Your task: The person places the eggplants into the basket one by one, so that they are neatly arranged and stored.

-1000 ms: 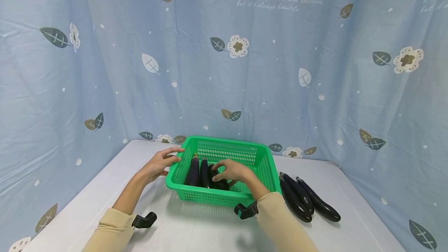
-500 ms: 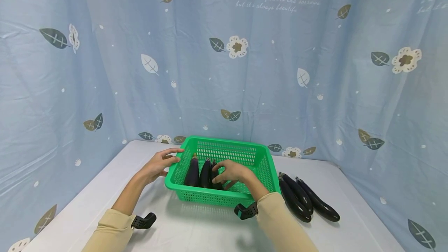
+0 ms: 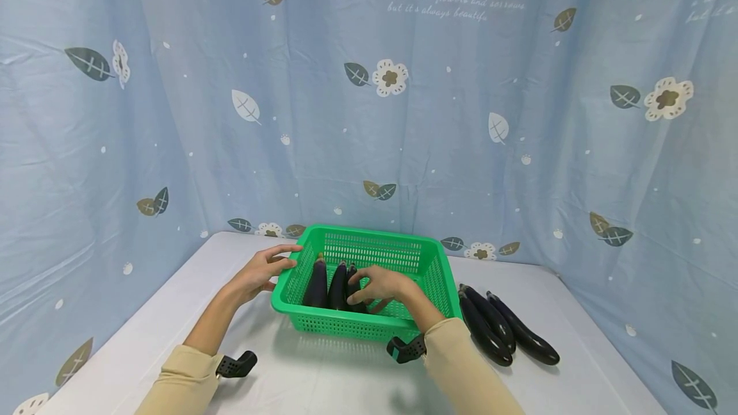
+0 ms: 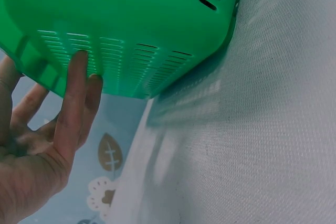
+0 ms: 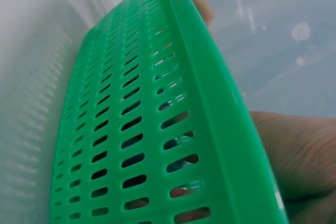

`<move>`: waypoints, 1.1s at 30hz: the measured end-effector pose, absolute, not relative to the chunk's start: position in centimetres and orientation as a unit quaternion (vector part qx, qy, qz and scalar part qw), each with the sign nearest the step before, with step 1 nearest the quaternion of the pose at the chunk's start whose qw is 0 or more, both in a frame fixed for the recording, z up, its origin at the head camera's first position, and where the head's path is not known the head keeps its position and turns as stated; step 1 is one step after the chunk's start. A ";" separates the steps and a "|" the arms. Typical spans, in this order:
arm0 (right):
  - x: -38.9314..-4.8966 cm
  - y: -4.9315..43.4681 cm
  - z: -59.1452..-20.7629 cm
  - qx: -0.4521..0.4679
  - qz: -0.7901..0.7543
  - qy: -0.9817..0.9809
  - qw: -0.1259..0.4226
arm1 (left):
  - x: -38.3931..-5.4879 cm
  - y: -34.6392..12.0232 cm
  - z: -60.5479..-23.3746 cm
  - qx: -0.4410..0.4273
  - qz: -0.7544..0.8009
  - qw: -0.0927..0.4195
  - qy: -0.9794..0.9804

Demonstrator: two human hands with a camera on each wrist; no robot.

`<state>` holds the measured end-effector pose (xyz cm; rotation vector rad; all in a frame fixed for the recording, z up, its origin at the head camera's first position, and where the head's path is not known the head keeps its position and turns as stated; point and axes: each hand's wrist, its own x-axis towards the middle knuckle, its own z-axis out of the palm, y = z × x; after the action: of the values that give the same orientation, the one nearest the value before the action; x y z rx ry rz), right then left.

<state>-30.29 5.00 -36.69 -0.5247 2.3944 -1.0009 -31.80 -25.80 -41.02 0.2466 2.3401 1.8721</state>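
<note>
In the head view a green perforated plastic basket (image 3: 369, 323) stands on the table. Three dark eggplants lie side by side at its left end: a left one (image 3: 316, 285), a middle one (image 3: 337, 288) and a right one (image 3: 352, 273). My right hand (image 3: 383, 284) reaches in over the near rim and holds the right eggplant, covering part of it. My left hand (image 3: 257, 272) holds the basket's left rim. In the left wrist view, some fingers (image 4: 77, 85) touch the outer wall below that rim. The right wrist view shows mostly the basket's near wall (image 5: 202, 114), hiding the right fingers.
To the right of the basket several glossy eggplants (image 3: 487, 332) lie together on the white table (image 3: 576, 312), close to its wall. A blue patterned curtain (image 3: 323, 146) hangs behind and at both sides. Each wrist wears a black camera mount (image 3: 237, 364).
Over the last second the right eggplant has turned straighter and shifted left, lying against the middle one. The middle eggplant now tilts slightly. My left hand stays on the rim.
</note>
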 end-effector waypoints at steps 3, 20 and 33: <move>-30.1 5.1 -36.6 -0.197 -0.357 0.880 0.242 | -31.8 -25.8 -41.0 0.081 0.621 0.068 0.777; -30.0 5.9 -36.3 -0.214 -0.327 0.892 0.225 | -32.2 -25.9 -41.3 0.081 0.616 0.074 0.780; -29.9 6.7 -35.7 -0.245 -0.310 0.891 0.224 | -32.1 -25.8 -41.1 0.079 0.624 0.075 0.774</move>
<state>-29.88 6.69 -35.72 -0.6760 2.4601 -0.8544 -32.14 -25.84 -41.14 0.2372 2.3219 1.8702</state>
